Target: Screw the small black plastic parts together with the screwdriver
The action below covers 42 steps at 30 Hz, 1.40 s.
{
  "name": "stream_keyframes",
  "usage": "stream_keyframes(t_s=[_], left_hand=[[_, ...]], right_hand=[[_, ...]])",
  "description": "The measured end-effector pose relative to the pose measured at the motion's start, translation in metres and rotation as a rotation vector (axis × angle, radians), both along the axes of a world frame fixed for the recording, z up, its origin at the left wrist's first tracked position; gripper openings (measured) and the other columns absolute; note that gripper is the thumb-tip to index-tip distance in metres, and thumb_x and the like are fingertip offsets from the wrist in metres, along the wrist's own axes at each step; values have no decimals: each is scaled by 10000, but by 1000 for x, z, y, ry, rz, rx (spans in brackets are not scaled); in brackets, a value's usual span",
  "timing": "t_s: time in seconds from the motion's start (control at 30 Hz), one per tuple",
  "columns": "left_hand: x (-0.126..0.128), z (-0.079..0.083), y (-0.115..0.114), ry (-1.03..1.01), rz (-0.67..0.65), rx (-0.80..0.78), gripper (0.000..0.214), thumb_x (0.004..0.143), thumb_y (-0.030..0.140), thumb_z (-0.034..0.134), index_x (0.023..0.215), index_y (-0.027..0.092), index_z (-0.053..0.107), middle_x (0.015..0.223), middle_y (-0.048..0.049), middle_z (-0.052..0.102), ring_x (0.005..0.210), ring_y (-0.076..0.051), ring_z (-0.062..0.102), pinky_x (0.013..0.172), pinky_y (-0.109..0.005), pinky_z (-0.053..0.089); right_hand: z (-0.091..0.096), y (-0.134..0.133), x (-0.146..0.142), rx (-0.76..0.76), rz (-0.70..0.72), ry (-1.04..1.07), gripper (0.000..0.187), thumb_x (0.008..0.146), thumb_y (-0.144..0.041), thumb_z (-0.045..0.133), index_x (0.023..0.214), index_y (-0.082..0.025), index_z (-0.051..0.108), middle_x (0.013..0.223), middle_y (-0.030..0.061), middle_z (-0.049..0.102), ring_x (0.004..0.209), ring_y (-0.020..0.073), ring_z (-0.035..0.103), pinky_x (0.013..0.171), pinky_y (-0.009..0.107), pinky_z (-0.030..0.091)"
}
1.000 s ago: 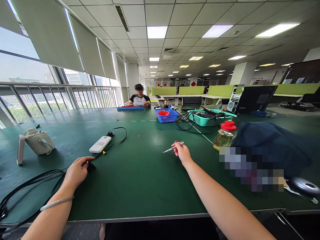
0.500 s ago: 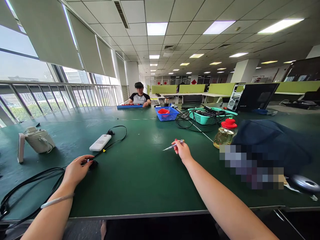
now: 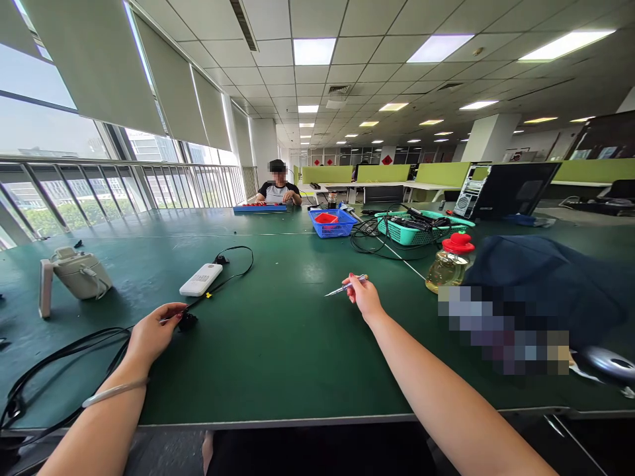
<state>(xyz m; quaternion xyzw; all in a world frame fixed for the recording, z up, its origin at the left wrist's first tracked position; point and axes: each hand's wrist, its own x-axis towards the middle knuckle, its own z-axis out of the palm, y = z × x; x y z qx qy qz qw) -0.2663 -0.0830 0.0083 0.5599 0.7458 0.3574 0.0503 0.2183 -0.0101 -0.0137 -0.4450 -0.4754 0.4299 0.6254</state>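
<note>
My right hand (image 3: 364, 297) is closed around a slim screwdriver (image 3: 340, 289) with a clear handle, its thin metal tip pointing left just above the green table. At the left, my left hand (image 3: 155, 332) is low over the tabletop, thumb and fingers pinched together. What lies between those fingertips is too small to make out. A black plug (image 3: 187, 322) lies right beside them, and a black cable (image 3: 198, 299) with a yellow tag runs up to the fingers. Beyond it is a white power strip (image 3: 201, 279), lying flat.
Looped black cable (image 3: 64, 354) lies left of my left arm. A beige bottle (image 3: 82, 274) stands far left. To the right are a red-capped jar (image 3: 449, 264) and dark cloth (image 3: 540, 277). Blue (image 3: 331, 228) and green baskets (image 3: 404, 235) stand farther back, and a person (image 3: 278, 188) sits opposite.
My left fingertips have shifted slightly up and left, so the black plug shows more clearly beside them. My right hand keeps the screwdriver in nearly the same pose. The view has tilted slightly.
</note>
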Motion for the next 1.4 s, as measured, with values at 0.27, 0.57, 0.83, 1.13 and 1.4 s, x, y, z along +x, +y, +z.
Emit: stream_keyframes(t_s=[0.27, 0.57, 0.83, 1.13, 1.4], left_hand=[[6, 3, -3, 24, -24, -52, 367, 746, 364, 525, 1035, 250, 719, 967, -38, 778, 956, -255, 719, 843, -325, 541], [6, 5, -3, 68, 39, -67, 342, 757, 365, 550, 1026, 246, 725, 979, -48, 772, 977, -277, 711, 845, -350, 541], [9, 3, -3, 71, -40, -134, 355, 724, 430, 636, 1017, 250, 724, 997, -25, 765, 988, -260, 698, 872, -333, 527], [-8, -3, -2, 327, 287, -183, 400, 855, 421, 499, 1105, 202, 723, 1140, -175, 701, 1131, -394, 600, 884, -494, 504], [-14, -13, 2, 384, 295, -299, 397, 821, 502, 513, 861, 170, 726, 1129, -266, 653, 1149, -476, 553, 831, -538, 505]], right_hand=[[0, 0, 0, -1, 1, -4, 518, 678, -692, 686, 674, -174, 674, 507, -25, 507, 415, 87, 423, 401, 242, 342], [0, 1, 0, 12, 3, -9, 524, 695, -702, 678, 666, -179, 675, 504, -22, 508, 402, 85, 425, 388, 241, 347], [1, 0, 0, 8, 2, -8, 537, 687, -713, 679, 664, -176, 672, 506, -23, 508, 410, 83, 422, 395, 239, 348], [2, -1, 0, 10, 6, -18, 510, 699, -696, 667, 668, -187, 660, 509, -22, 507, 408, 95, 423, 397, 256, 348], [4, -3, 0, 8, 8, -18, 515, 700, -695, 669, 671, -181, 666, 507, -26, 501, 412, 89, 422, 401, 248, 344]])
